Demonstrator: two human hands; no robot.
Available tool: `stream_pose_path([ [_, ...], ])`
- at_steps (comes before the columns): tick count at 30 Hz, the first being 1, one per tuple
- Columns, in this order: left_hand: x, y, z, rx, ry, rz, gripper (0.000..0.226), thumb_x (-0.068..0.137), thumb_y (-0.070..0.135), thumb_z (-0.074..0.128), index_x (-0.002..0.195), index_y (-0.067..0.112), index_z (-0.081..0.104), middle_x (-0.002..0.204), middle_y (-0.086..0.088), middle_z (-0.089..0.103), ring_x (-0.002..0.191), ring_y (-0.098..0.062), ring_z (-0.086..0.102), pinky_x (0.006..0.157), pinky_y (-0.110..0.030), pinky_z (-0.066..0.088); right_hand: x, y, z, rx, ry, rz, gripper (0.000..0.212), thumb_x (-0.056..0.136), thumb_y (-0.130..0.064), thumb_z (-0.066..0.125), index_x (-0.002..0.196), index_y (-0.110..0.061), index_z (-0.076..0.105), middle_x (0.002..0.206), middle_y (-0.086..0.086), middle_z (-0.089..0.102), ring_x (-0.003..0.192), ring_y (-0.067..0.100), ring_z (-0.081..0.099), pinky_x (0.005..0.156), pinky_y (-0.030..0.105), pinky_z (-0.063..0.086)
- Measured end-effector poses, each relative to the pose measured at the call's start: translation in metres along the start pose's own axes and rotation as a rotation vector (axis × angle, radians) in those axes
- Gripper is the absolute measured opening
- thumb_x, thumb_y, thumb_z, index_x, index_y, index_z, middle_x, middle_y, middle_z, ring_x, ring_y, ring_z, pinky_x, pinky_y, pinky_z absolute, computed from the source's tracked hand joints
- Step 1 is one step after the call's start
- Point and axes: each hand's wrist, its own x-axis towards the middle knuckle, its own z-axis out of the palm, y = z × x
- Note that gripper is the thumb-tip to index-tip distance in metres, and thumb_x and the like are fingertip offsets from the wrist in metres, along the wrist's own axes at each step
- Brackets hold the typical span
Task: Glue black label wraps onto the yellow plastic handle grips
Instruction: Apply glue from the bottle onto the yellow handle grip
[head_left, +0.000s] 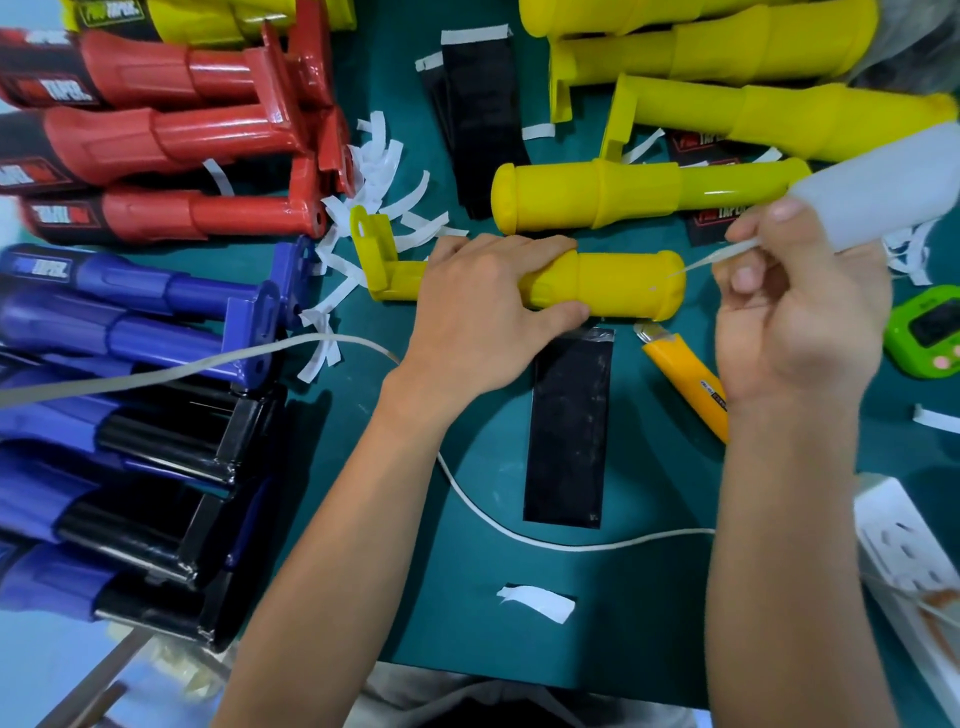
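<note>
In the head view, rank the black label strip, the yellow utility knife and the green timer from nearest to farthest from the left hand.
1. Black label strip, just below the left hand.
2. Yellow utility knife, further right.
3. Green timer, at the right edge.

The yellow plastic handle grip (618, 283) looks smooth and slightly matt; the long black label wrap (569, 426) is glossy film; the green surface (649, 597) is matt.
</note>
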Motion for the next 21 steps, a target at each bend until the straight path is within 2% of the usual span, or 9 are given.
stream_pose_path([
  [3,-0.001,-0.001,-0.001,-0.011,0.033,-0.001,0.059,0.084,0.057,0.075,0.137,0.033,0.066,0.133,0.009,0.07,0.123,-0.015,0.059,0.105,-0.029,0.026,-0.001,0.0,0.002,0.016,0.018,0.007,0.018,0.1,-0.026,0.061,0.102,-0.008,0.058,0.076,0.005,0.067,0.057,0.014,0.051,0.056,0.025,0.037],
  [5,-0.002,0.002,-0.002,-0.025,0.084,0.007,0.058,0.08,0.053,0.08,0.133,0.031,0.07,0.131,0.008,0.071,0.123,-0.014,0.06,0.107,-0.029,0.025,-0.001,0.001,0.004,0.005,0.013,0.017,0.022,0.101,-0.03,0.059,0.098,-0.008,0.057,0.074,0.005,0.067,0.055,0.013,0.052,0.052,0.024,0.036],
  [10,-0.005,0.012,0.0,-0.114,0.213,0.061,0.048,0.074,0.042,0.088,0.118,0.025,0.078,0.12,0.009,0.075,0.113,-0.013,0.065,0.104,-0.03,0.032,-0.005,0.007,0.013,-0.046,0.03,0.019,0.018,0.102,-0.025,0.059,0.093,-0.01,0.06,0.07,0.006,0.067,0.053,0.013,0.055,0.048,0.023,0.039],
  [14,-0.006,0.018,0.007,-0.195,0.247,0.06,0.039,0.076,0.037,0.089,0.111,0.022,0.081,0.114,0.007,0.077,0.11,-0.013,0.066,0.101,-0.032,0.037,-0.005,0.011,0.016,-0.069,0.025,-0.008,0.016,0.102,-0.023,0.059,0.096,-0.008,0.059,0.07,0.006,0.066,0.053,0.014,0.055,0.048,0.025,0.04],
  [21,-0.01,0.024,0.014,-0.315,0.327,0.069,0.014,0.079,0.027,0.088,0.09,0.02,0.083,0.09,0.012,0.078,0.09,-0.006,0.066,0.092,-0.031,0.04,-0.006,0.015,0.018,-0.104,0.01,-0.047,0.019,0.102,-0.022,0.059,0.097,-0.004,0.057,0.071,0.008,0.066,0.053,0.016,0.057,0.048,0.026,0.041],
])
